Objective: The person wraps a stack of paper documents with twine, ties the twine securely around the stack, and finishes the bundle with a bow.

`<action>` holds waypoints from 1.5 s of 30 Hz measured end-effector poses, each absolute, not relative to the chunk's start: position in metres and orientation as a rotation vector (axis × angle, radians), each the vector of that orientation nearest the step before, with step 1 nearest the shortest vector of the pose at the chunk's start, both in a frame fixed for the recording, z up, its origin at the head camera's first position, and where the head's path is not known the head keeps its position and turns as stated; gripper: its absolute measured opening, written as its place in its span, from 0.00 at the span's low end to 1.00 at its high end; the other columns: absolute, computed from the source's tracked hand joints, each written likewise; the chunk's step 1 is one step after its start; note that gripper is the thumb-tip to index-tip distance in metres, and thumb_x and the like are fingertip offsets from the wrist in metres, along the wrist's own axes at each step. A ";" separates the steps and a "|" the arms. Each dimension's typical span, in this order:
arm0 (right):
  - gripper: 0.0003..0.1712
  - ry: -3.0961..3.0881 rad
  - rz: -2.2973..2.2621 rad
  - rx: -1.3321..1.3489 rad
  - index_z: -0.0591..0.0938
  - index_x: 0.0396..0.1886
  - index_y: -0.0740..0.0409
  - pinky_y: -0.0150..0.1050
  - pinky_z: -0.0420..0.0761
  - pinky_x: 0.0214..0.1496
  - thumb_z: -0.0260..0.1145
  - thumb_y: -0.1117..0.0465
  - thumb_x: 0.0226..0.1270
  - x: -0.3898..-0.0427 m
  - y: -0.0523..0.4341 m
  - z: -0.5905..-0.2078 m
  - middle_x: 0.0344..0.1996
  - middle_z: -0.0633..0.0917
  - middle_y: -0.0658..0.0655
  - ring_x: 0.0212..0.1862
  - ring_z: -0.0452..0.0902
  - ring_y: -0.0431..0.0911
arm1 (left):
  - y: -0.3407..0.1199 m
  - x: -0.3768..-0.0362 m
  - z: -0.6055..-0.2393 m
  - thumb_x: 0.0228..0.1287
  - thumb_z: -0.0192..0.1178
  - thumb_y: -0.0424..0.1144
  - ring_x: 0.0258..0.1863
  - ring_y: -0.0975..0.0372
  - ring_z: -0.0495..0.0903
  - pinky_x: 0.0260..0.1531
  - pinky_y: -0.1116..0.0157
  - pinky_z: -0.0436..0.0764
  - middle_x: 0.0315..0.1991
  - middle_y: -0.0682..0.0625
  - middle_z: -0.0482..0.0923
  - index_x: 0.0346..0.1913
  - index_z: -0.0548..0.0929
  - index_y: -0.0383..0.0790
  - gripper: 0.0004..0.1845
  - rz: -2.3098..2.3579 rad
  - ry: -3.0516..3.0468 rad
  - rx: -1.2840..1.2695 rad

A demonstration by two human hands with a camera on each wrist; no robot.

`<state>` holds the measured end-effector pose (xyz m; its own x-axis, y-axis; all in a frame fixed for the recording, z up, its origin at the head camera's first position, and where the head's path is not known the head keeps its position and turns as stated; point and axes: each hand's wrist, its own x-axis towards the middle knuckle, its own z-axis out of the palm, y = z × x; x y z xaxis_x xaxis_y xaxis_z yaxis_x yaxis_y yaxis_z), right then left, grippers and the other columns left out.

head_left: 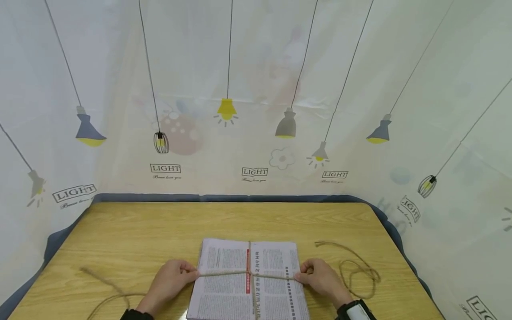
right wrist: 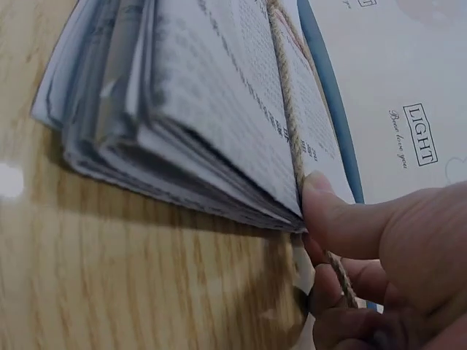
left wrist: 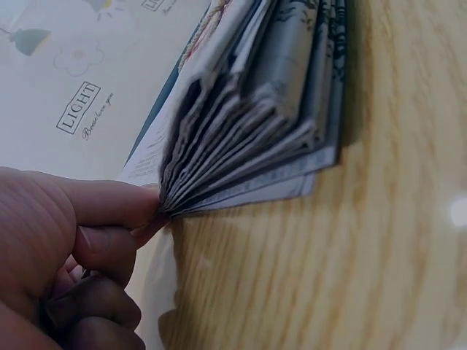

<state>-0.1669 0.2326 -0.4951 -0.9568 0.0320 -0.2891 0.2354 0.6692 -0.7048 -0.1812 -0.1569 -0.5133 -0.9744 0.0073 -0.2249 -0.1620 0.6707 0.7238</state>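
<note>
A stack of folded newspapers lies on the table, with a thin twisted rope running across its top both ways and crossing near the middle. At the stack's left edge, my left hand pinches the rope between thumb and forefinger; the rope under those fingertips is hidden in the left wrist view, where the sheets bunch together. My right hand pinches the rope at the right edge. In the right wrist view the rope passes under the thumb and comes out below between the curled fingers.
One loose rope end trails over the wooden table on the left. Another loose length lies looped on the right, beyond my wrist. Behind the table hangs a pale cloth printed with lamps.
</note>
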 end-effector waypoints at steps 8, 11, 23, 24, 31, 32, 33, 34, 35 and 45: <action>0.12 2.698 -1.135 0.138 0.78 0.30 0.57 0.37 0.68 0.37 0.74 0.58 0.56 -0.169 0.234 -0.489 0.34 0.82 0.51 0.37 0.73 0.45 | -0.156 -0.182 -0.516 0.57 0.68 0.42 0.26 0.62 0.71 0.27 0.66 0.67 0.26 0.52 0.78 0.34 0.87 0.40 0.08 1.212 2.659 -0.130; 0.12 2.675 -1.177 0.089 0.77 0.30 0.58 0.38 0.69 0.39 0.73 0.60 0.57 -0.170 0.235 -0.487 0.36 0.83 0.52 0.39 0.73 0.46 | -0.156 -0.182 -0.517 0.57 0.67 0.42 0.26 0.61 0.70 0.26 0.67 0.66 0.26 0.52 0.77 0.34 0.86 0.41 0.08 1.219 2.644 -0.153; 0.23 2.439 -1.398 0.212 0.75 0.50 0.68 0.37 0.73 0.39 0.72 0.64 0.59 -0.173 0.235 -0.489 0.35 0.84 0.59 0.37 0.77 0.46 | -0.155 -0.181 -0.516 0.58 0.67 0.42 0.25 0.61 0.70 0.25 0.67 0.65 0.24 0.52 0.75 0.36 0.86 0.40 0.09 1.223 2.632 -0.179; 0.26 2.434 -1.391 0.233 0.74 0.54 0.69 0.38 0.74 0.40 0.72 0.63 0.59 -0.173 0.235 -0.489 0.36 0.84 0.59 0.38 0.77 0.46 | -0.155 -0.181 -0.515 0.58 0.67 0.42 0.25 0.61 0.70 0.25 0.67 0.65 0.24 0.52 0.75 0.36 0.86 0.40 0.09 1.218 2.629 -0.184; 0.22 2.446 -1.363 0.251 0.80 0.50 0.69 0.37 0.73 0.40 0.73 0.63 0.58 -0.175 0.235 -0.492 0.36 0.82 0.57 0.38 0.74 0.46 | -0.156 -0.180 -0.514 0.59 0.66 0.44 0.25 0.61 0.69 0.25 0.66 0.64 0.23 0.52 0.73 0.37 0.86 0.41 0.10 1.205 2.624 -0.167; 0.20 2.451 -1.375 0.238 0.81 0.48 0.69 0.37 0.72 0.39 0.73 0.63 0.58 -0.175 0.236 -0.494 0.35 0.81 0.57 0.38 0.74 0.46 | -0.157 -0.180 -0.514 0.59 0.66 0.44 0.25 0.61 0.69 0.25 0.66 0.63 0.23 0.52 0.72 0.37 0.85 0.40 0.10 1.203 2.627 -0.157; 0.19 2.459 -1.384 0.223 0.81 0.47 0.68 0.37 0.72 0.39 0.73 0.64 0.57 -0.175 0.236 -0.495 0.34 0.81 0.56 0.37 0.74 0.46 | -0.157 -0.180 -0.514 0.58 0.67 0.45 0.24 0.61 0.69 0.25 0.66 0.63 0.23 0.52 0.72 0.38 0.85 0.41 0.11 1.204 2.627 -0.157; 0.18 2.471 -1.390 0.211 0.81 0.46 0.68 0.36 0.71 0.38 0.73 0.64 0.57 -0.175 0.236 -0.496 0.34 0.81 0.56 0.37 0.73 0.45 | -0.157 -0.180 -0.514 0.58 0.67 0.45 0.24 0.61 0.68 0.25 0.66 0.63 0.23 0.52 0.72 0.38 0.85 0.41 0.11 1.202 2.627 -0.160; 0.18 2.487 -1.397 0.193 0.82 0.45 0.68 0.36 0.71 0.38 0.73 0.64 0.57 -0.175 0.236 -0.498 0.33 0.81 0.56 0.37 0.73 0.45 | -0.158 -0.180 -0.515 0.58 0.67 0.45 0.24 0.61 0.68 0.25 0.66 0.63 0.23 0.52 0.71 0.39 0.85 0.41 0.12 1.201 2.632 -0.148; 0.14 2.572 -1.498 0.137 0.84 0.43 0.65 0.32 0.70 0.34 0.72 0.67 0.56 -0.171 0.234 -0.512 0.31 0.80 0.54 0.34 0.71 0.44 | -0.161 -0.182 -0.514 0.60 0.67 0.38 0.16 0.65 0.63 0.18 0.71 0.62 0.18 0.54 0.67 0.65 0.71 0.31 0.31 1.467 2.439 -0.008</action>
